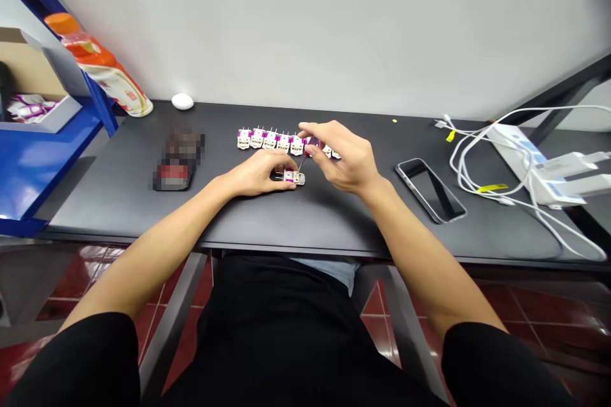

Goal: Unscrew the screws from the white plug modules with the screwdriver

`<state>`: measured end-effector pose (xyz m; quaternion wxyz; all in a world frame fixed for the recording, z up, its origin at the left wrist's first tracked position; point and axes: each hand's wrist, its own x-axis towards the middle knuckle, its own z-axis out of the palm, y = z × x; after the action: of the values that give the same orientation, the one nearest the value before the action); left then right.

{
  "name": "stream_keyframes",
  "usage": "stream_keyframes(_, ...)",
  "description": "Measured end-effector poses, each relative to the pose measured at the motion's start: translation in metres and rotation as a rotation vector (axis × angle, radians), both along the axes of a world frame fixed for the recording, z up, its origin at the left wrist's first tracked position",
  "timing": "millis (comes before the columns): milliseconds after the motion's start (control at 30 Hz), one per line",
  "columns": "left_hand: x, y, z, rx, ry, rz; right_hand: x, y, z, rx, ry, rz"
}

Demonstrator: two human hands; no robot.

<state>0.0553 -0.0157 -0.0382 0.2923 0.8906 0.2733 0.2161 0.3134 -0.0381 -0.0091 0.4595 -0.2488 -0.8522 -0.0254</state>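
My left hand (261, 173) pinches a small white and purple part (293, 177) flat on the dark table. Above and to its right, my right hand (344, 154) grips a screwdriver (314, 141) with a dark red handle, its thin shaft slanting down to the held part. Whether the tip sits in a screw is too small to tell. Behind both hands runs a row of several similar white and purple parts (257, 137), with metal pins pointing away from me. My right hand covers some of the row's right end.
A phone (431, 191) lies right of my right forearm, near white cables (461, 162) and a white power strip (518, 156). Leftward are a blurred dark item (176, 159), a white oval object (182, 102), an orange bottle (107, 67) and an open box (67, 111).
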Motion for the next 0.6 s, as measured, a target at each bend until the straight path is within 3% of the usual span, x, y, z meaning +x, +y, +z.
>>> stream_keyframes(167,-0.0006,0.0011,-0.0015,-0.003,0.008,0.007,0.0000,0.0002,-0.0001,-0.024,0.012,-0.039)
stream_keyframes(400,-0.0006,0.0008,0.0003,-0.014,0.019,0.010,0.0014,-0.0038,0.0049,-0.031,0.005,0.078)
stream_keyframes(600,-0.0006,0.0010,-0.0005,-0.009,0.024,0.014,0.0020,-0.0010,0.0030,-0.066,-0.026,0.021)
